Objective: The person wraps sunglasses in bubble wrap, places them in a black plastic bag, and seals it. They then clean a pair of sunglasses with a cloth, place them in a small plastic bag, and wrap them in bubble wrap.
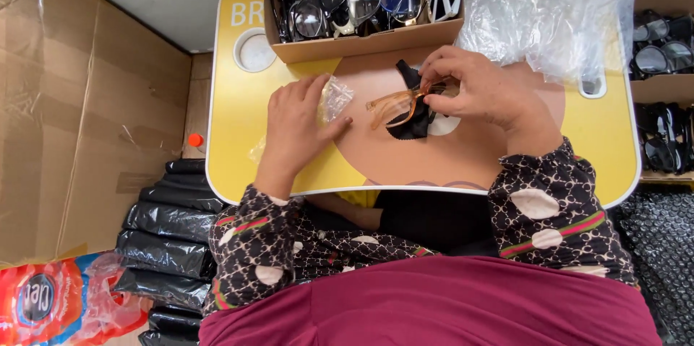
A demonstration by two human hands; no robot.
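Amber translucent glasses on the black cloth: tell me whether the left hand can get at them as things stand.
Probably yes. The left hand lies flat on a clear plastic bag right beside the amber translucent glasses, nothing between them, though the right hand already grips the frame over the black cloth.

Head view, steeply down, close over lap tray [238, 165]

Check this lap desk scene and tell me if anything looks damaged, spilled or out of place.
Nothing stands out. The right hand holds tan glasses over a black cloth, the left hand rests on a clear plastic bag, and the cardboard box of glasses sits upright on the yellow desk.
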